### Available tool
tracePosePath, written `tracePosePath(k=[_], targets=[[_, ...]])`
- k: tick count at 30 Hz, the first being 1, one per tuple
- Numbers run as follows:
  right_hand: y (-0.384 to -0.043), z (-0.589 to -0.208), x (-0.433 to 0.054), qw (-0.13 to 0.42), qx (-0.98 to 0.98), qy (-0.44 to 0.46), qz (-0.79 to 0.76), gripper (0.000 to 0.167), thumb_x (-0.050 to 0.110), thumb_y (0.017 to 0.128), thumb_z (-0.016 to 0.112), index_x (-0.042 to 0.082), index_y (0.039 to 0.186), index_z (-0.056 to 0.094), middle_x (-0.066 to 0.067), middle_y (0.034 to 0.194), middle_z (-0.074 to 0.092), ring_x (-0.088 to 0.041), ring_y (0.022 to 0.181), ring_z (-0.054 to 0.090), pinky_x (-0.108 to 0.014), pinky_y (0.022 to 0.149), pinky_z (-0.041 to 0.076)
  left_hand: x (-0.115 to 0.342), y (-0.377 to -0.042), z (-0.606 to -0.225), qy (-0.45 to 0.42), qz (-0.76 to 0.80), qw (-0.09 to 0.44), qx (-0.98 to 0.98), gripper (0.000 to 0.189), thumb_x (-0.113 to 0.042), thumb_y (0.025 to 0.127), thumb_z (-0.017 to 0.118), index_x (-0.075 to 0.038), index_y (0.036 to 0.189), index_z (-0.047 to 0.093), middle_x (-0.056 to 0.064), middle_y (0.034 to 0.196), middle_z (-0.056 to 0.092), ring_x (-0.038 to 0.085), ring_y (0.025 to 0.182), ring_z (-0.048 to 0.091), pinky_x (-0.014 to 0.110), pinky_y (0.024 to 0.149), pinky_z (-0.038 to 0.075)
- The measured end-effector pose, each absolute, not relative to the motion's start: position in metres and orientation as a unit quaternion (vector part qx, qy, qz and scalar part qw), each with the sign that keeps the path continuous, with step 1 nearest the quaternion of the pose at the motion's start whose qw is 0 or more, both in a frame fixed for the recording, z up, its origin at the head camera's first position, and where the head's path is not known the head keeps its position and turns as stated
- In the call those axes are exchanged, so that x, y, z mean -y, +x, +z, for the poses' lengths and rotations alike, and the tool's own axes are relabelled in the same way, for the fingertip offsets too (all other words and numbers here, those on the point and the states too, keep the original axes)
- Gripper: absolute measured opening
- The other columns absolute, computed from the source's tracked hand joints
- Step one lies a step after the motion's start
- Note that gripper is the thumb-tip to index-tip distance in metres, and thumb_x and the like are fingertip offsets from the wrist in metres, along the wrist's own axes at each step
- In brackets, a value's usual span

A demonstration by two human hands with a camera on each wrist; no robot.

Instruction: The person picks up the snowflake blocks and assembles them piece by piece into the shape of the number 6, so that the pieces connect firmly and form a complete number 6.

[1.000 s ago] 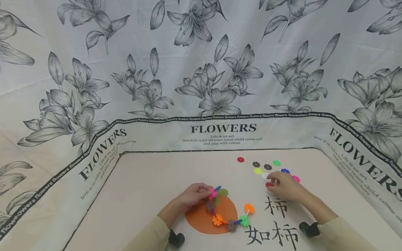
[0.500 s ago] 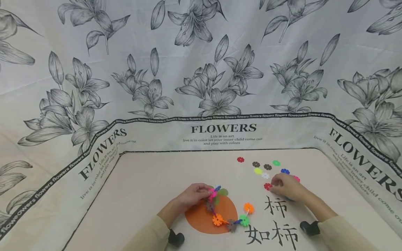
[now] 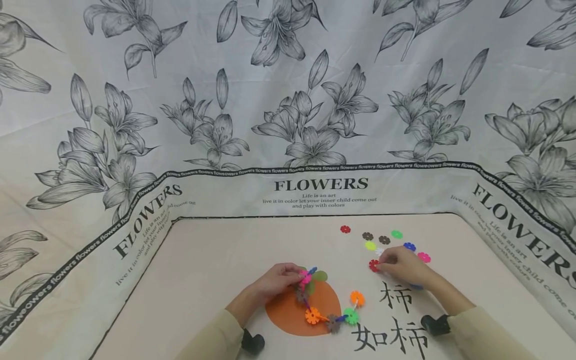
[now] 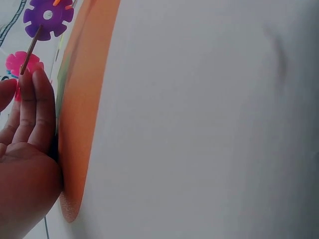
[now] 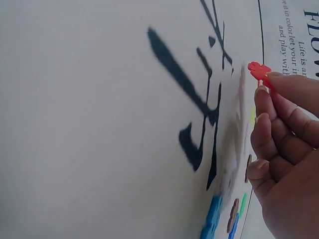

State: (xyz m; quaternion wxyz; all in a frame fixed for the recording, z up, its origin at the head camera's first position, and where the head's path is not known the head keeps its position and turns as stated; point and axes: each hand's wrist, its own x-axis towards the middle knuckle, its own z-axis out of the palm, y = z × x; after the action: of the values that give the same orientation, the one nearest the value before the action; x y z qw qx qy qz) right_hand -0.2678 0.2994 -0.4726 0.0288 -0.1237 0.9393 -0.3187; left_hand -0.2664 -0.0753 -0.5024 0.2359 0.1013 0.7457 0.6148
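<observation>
My left hand [image 3: 278, 279] pinches a pink snowflake disc [image 3: 305, 278] at one end of a chain of linked plastic discs. The chain curves over the printed orange circle through an orange disc [image 3: 312, 315], a grey-brown disc [image 3: 333, 323] and a green disc [image 3: 351, 316], ending in another orange disc [image 3: 357, 298]. In the left wrist view, a purple disc [image 4: 48, 19] stands above the fingertips. Between thumb and fingers of my right hand [image 3: 407, 266] is a single red snowflake disc [image 3: 374, 265], whose notched edge [image 5: 258, 69] sticks out past the thumb in the right wrist view.
Loose discs lie beyond the right hand: a red one [image 3: 345, 229], a yellow one [image 3: 370, 245], a green one [image 3: 396, 234], a pink one [image 3: 424, 257] and several others. A blue disc [image 3: 416, 287] shows partly under the right wrist. Floral cloth [image 3: 315, 192] stands behind the table.
My right hand has shifted left with the red disc pinched in it, and now partly covers the white disc. The left hand and the chain stay almost where they were.
</observation>
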Motion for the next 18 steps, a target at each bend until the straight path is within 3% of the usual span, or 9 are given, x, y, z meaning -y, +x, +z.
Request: tracePosePath(k=[18], targets=[[-0.272, -0.455, -0.22, 0.109, -0.852, -0.15, -0.49, 0.021, 0.018, 0.096, 0.072, -0.001, 0.105, 0.07, -0.017, 0.091, 0.076, -0.025, 0.08, 0.067, -0.033, 0.074, 0.055, 0.075, -0.264, -0.499, 0.098, 0.606, 0.23, -0.755, 0.019, -0.018, 0.102, 0.064, -0.003, 0.113, 0.07, 0.005, 0.095, 0.075, 0.015, 0.089, 0.064, 0.028, 0.087, 0.055]])
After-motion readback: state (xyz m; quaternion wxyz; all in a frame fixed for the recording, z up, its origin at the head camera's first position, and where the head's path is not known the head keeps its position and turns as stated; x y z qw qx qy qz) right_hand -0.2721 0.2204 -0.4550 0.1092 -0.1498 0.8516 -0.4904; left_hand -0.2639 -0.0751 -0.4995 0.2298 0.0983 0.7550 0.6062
